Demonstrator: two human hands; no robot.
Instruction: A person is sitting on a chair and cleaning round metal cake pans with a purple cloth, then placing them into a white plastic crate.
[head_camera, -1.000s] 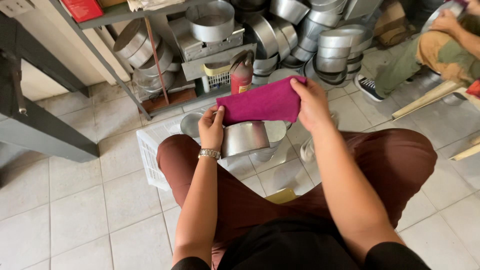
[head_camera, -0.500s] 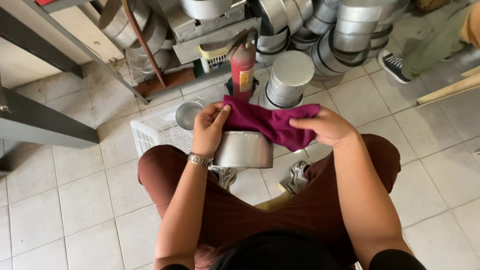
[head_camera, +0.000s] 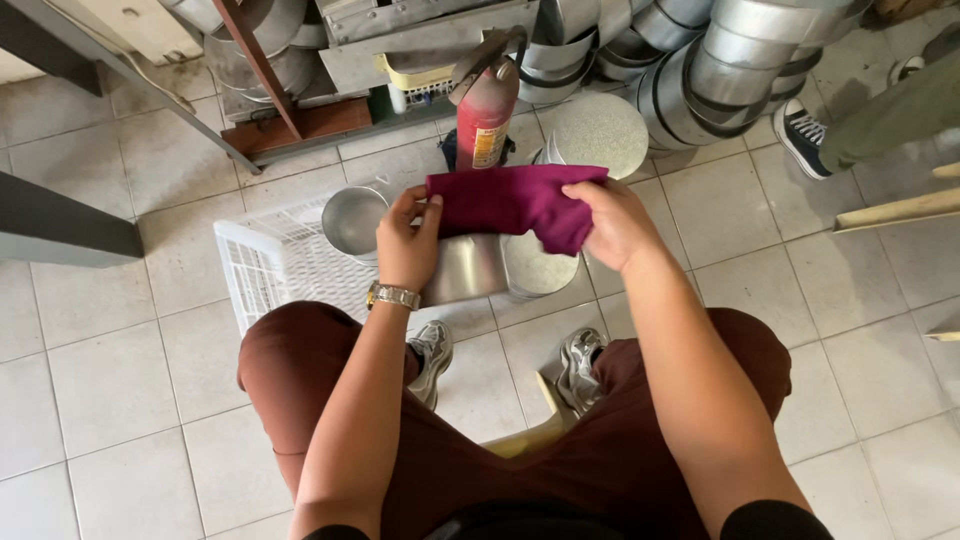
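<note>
A red fire extinguisher (head_camera: 485, 115) stands at upper centre, stacked round metal tins (head_camera: 740, 60) to its right. A white plastic basket (head_camera: 265, 265) sits at left on the tiled floor (head_camera: 110, 400); another person's dark sneaker (head_camera: 800, 135) shows upper right.

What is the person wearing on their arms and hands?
Both forearms are bare, with no gloves on the left hand or the right hand. A metal wristwatch with a silvery band sits on the left wrist. Short black sleeves show only at the bottom edge of the picture, near the upper arms. No rings can be made out.
</note>
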